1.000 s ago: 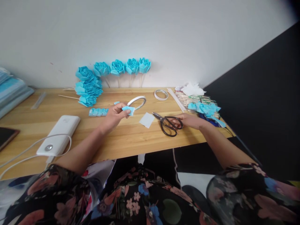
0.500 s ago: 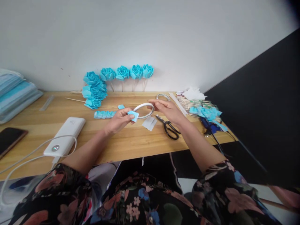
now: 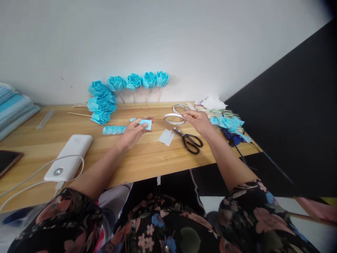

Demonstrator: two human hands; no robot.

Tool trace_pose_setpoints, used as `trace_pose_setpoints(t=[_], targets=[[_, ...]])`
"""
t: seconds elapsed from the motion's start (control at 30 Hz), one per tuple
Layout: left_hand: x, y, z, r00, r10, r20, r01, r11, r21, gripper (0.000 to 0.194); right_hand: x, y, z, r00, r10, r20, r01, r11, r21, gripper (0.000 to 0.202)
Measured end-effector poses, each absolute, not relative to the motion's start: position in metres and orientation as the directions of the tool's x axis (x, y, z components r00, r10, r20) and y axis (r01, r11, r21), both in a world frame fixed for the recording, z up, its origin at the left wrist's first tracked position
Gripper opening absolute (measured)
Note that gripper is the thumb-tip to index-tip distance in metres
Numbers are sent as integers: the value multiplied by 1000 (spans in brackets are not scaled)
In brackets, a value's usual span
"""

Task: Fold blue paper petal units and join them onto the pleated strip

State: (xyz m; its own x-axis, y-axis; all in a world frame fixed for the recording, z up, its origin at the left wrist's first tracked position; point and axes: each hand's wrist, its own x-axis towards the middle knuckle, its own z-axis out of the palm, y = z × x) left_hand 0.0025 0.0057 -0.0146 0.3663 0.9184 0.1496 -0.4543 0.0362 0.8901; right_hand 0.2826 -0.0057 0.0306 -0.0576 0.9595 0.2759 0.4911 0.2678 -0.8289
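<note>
Between thumb and fingers, my left hand point(image 3: 134, 133) pinches a small folded blue piece point(image 3: 147, 124) that looks like mask fabric. My right hand point(image 3: 197, 121) grips the edge of a roll of white tape point(image 3: 172, 122), held above the table and apart from the blue piece. Behind it a second tape roll point(image 3: 180, 108) lies on the wood. Below my hands are black-handled scissors point(image 3: 190, 140) and a pale paper piece point(image 3: 166, 137). A row of pleated blue pieces point(image 3: 113, 130) lies left of my left hand, with a small blue scrap point(image 3: 132, 119) just behind that hand.
Several blue flowers on sticks point(image 3: 134, 81) lean on the wall; more are piled point(image 3: 101, 102) at the left. A white power bank point(image 3: 70, 157) with a cable, a phone point(image 3: 9, 161) and stacked masks point(image 3: 17, 110) fill the left side. Sticks and blue scraps point(image 3: 228, 123) lie at right.
The tape roll has moved right, away from the blue piece, and my right hand now pinches its edge. My left hand keeps the blue piece. The camera view has shifted slightly.
</note>
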Motion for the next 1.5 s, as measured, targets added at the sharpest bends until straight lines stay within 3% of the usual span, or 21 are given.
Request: trace_pose_setpoints(t=[0.07,0.13,0.23,0.5,0.8,1.03,1.3,1.5], targets=[[2,7,-14,328,937,119,-447,43,894,19,303,-4,24,-123,906,405,713,364,-599,24],[3,8,-14,315,945,90,-437,60,897,22,321,-4,11,-252,857,450,820,436,-371,25],[4,6,-15,326,943,64,-424,85,902,23,341,-6,-13,-331,847,415,856,455,-246,28],[4,6,-18,349,936,47,-385,97,918,25,354,4,-28,-316,871,376,839,442,-319,32],[4,10,-20,324,945,45,-380,87,921,26,342,3,-20,-452,861,233,839,499,-216,34],[4,11,-22,325,945,48,-391,87,916,26,339,2,-19,-475,850,228,848,511,-141,36],[4,13,-26,308,951,28,-397,102,912,26,338,1,-22,-436,865,247,861,481,-165,31],[5,13,-25,275,961,-11,-379,119,918,26,333,0,-28,-303,918,258,905,362,-226,28]])
